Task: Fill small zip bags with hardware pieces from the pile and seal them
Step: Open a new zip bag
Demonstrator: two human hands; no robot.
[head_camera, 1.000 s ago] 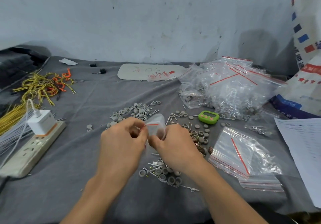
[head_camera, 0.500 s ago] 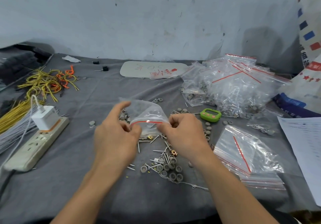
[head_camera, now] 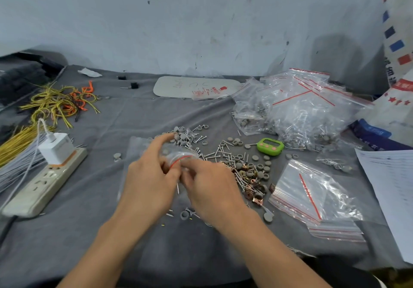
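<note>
Many filled bags lie heaped at the tabletop's far right corner, but a hardware pile and empty bags are left, while left grip and right grip pinch one small bag by its red strip above the tabletop's middle, apparently sealing it.

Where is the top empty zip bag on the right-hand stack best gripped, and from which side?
Likely the near-left edge of the top empty zip bag, pinched from above and the left by the right hand, which now pinches the small zip bag. The empty bag lies flat but crinkled, and that edge faces the hands.
</note>
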